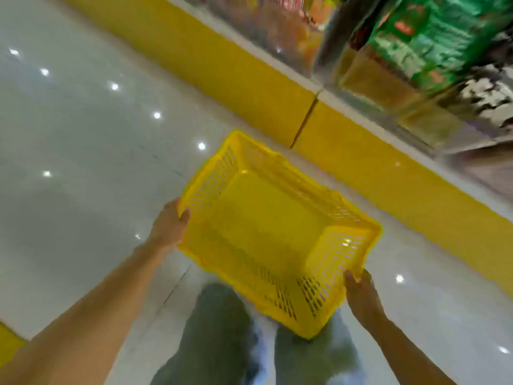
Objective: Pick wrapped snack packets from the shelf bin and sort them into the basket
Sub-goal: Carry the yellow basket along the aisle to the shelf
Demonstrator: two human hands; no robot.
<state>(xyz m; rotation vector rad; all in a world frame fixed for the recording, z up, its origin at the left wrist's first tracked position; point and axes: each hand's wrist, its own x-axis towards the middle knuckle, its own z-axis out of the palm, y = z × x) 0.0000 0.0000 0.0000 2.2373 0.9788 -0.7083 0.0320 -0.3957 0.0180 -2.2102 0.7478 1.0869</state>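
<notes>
Holds the yellow basket [272, 223] by two edges: with the left hand [169, 226] curled round the left rim, thumb hooked over the top; with the right hand [361, 297] wrapped round the near right corner, thumb likewise on the rim. Reaches forward and down with both bare forearms. Keeps it tilted, bare-bottomed, above the glossy floor [83, 134] and grey-trousered legs [216, 329], near the shelf [374, 87] of blurred packets [444, 31].
</notes>
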